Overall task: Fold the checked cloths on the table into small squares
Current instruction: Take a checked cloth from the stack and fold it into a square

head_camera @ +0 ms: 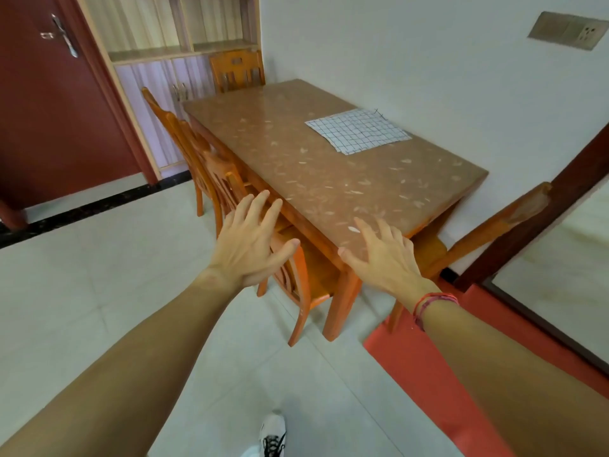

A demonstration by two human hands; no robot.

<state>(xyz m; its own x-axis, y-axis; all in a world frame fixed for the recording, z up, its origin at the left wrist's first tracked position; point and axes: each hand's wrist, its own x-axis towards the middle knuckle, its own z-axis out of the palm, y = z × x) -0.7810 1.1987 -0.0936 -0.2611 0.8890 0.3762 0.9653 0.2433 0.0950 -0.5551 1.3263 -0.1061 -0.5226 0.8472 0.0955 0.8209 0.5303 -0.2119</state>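
A: Left side first. What do we log out past the left hand?
B: Far to its left, a dark red door (49, 110). Beyond it stands a pale wooden cabinet (171, 44). A row of orange chairs (211, 159) stands along the table's left edge.
A: The left hand itself?
B: The left hand (250, 245) hangs palm down in the air above the nearest chair. Its fingers are straight and spread, and it holds nothing. Behind it a white shoe (272, 437) is on the tiled floor (82, 308).
A: And the right?
B: The right hand (385, 255) is over the near corner of the table (296, 166), fingers spread, nothing held. We cannot tell whether it touches the speckled top. There is a red bracelet (435, 303) on its wrist. The two hands are apart.
A: The cloth?
B: We see one checked cloth (357, 130), white with dark lines. It lies flat and unfolded on the tabletop, ahead of the right hand and well apart from it, on the wall side.
A: Further right?
B: A red mat (412, 374) lies below the right forearm. Another chair (501, 222) stands to the hand's right, and there is a wall socket (565, 29) high beyond it.
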